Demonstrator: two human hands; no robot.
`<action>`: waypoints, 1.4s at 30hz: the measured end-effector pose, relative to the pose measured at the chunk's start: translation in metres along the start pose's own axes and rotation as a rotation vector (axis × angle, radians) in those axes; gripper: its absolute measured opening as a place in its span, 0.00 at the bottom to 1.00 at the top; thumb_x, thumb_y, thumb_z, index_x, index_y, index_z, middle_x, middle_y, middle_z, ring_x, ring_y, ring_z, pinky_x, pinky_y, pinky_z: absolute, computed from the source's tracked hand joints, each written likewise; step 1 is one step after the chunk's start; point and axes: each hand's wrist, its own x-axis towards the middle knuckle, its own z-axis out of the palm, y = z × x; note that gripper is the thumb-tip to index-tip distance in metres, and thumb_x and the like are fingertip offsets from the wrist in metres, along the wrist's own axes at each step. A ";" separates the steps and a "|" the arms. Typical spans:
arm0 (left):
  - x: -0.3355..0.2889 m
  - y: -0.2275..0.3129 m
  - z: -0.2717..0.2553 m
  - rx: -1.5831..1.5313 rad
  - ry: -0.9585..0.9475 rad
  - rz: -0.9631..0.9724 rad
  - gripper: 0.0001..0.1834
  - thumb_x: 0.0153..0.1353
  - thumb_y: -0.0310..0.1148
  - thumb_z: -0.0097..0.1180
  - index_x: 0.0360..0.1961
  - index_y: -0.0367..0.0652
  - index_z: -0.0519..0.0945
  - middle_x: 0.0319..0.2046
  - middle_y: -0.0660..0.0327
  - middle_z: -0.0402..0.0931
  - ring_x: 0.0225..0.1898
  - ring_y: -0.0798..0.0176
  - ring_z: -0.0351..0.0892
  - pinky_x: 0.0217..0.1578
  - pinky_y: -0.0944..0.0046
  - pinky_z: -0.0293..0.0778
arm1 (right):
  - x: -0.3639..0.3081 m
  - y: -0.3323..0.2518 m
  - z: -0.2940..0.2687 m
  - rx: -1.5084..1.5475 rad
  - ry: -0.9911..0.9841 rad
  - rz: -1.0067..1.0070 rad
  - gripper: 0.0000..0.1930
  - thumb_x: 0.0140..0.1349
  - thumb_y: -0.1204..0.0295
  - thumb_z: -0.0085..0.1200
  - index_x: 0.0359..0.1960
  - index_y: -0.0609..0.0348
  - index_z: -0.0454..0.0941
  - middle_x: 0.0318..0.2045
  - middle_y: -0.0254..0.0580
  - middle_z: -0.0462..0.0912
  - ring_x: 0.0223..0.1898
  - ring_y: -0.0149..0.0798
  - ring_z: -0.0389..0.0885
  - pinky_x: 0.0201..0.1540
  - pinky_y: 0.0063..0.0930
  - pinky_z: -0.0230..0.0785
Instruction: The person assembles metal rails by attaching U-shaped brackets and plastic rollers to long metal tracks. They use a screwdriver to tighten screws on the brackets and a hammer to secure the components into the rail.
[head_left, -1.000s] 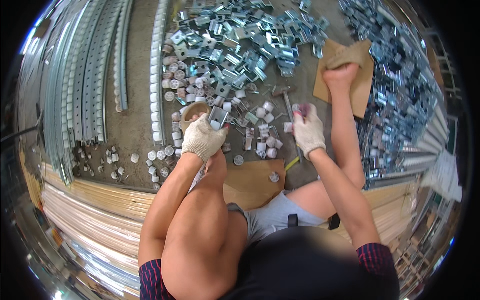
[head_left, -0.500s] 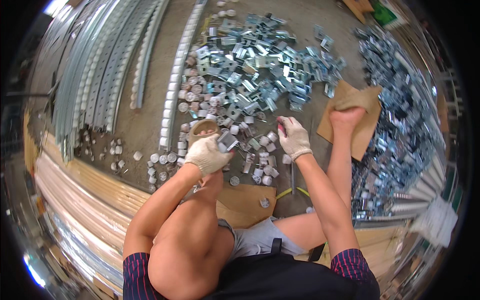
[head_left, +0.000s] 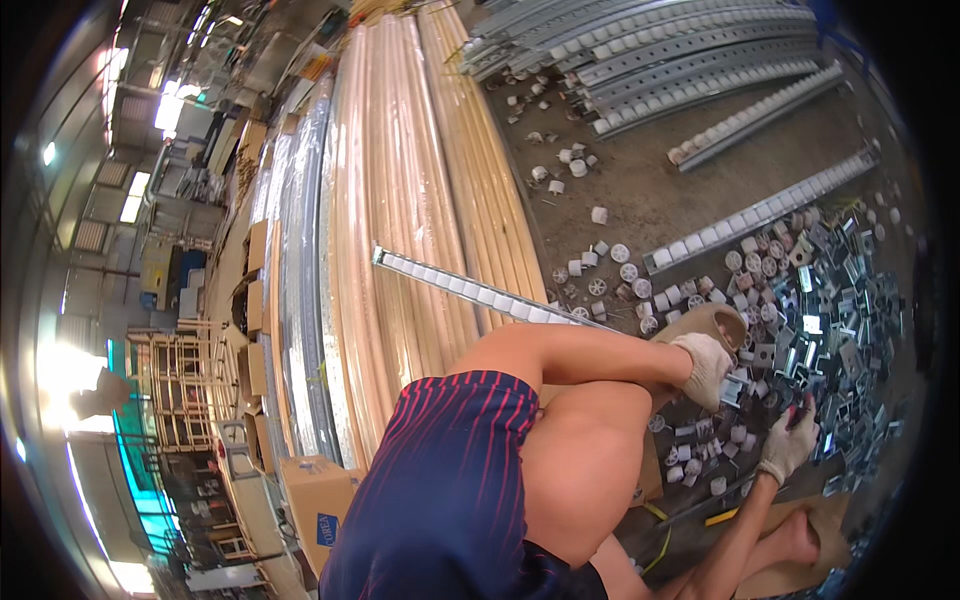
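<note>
My left hand [head_left: 705, 372], in a pale knit glove, is closed on a small shiny metal bracket [head_left: 734, 388] beside my sandal [head_left: 700, 322]. My right hand [head_left: 789, 442], gloved with its reddish fingertips bare, is at the near edge of a heap of metal brackets [head_left: 850, 350]. Its thumb and fingers come together; what they pinch, if anything, is too small to make out. White plastic rollers [head_left: 690, 460] lie scattered on the floor between and around both hands.
A rail lined with white rollers [head_left: 490, 295] lies across wrapped wood-coloured lengths [head_left: 400, 200] at my left. Another roller rail [head_left: 750, 215] rests on the floor beyond the hands. More metal rails [head_left: 690, 50] are stacked farther off. A cardboard box [head_left: 315, 495] stands behind my left side.
The view has swung far to the left, so the hands now appear at the right side. My left hand still holds the bracket. My right hand is now closer to the bracket heap.
</note>
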 end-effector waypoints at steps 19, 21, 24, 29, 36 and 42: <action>0.013 0.011 -0.011 0.051 -0.073 0.027 0.48 0.50 0.64 0.70 0.67 0.46 0.79 0.51 0.43 0.87 0.56 0.43 0.86 0.59 0.51 0.78 | -0.082 -0.017 -0.004 1.628 -0.001 0.509 0.12 0.67 0.81 0.65 0.51 0.62 0.84 0.40 0.30 0.86 0.40 0.24 0.82 0.45 0.21 0.76; 0.010 0.010 -0.017 0.028 -0.092 0.038 0.47 0.50 0.63 0.72 0.65 0.44 0.80 0.48 0.44 0.88 0.54 0.44 0.87 0.58 0.51 0.79 | -0.078 -0.026 -0.004 1.534 -0.085 0.523 0.12 0.66 0.82 0.66 0.50 0.62 0.84 0.39 0.29 0.86 0.40 0.23 0.81 0.45 0.20 0.75; 0.003 0.007 -0.019 0.018 -0.093 0.062 0.45 0.49 0.62 0.74 0.62 0.43 0.81 0.46 0.45 0.88 0.52 0.44 0.88 0.56 0.51 0.79 | -0.069 -0.034 -0.003 1.512 -0.169 0.428 0.12 0.64 0.81 0.66 0.49 0.62 0.84 0.37 0.28 0.85 0.39 0.23 0.81 0.45 0.21 0.75; 0.001 0.002 -0.019 0.021 -0.070 0.118 0.44 0.49 0.60 0.76 0.62 0.44 0.80 0.44 0.45 0.88 0.51 0.44 0.88 0.56 0.50 0.79 | -0.047 -0.024 -0.008 1.562 -0.313 0.351 0.11 0.65 0.78 0.62 0.48 0.63 0.85 0.41 0.32 0.87 0.43 0.26 0.83 0.52 0.23 0.76; -0.004 0.022 -0.022 0.032 -0.119 0.108 0.46 0.49 0.60 0.76 0.65 0.44 0.78 0.45 0.43 0.87 0.52 0.43 0.88 0.57 0.50 0.79 | -0.029 -0.041 -0.003 1.782 -0.419 0.375 0.10 0.68 0.73 0.58 0.46 0.63 0.87 0.36 0.32 0.86 0.38 0.24 0.81 0.44 0.22 0.75; -0.001 0.031 -0.029 -0.009 -0.155 0.094 0.47 0.48 0.58 0.77 0.64 0.39 0.78 0.46 0.42 0.87 0.53 0.44 0.88 0.57 0.52 0.79 | -0.028 -0.055 0.005 1.960 -0.262 0.572 0.12 0.75 0.62 0.58 0.37 0.56 0.82 0.26 0.33 0.81 0.26 0.32 0.82 0.24 0.30 0.74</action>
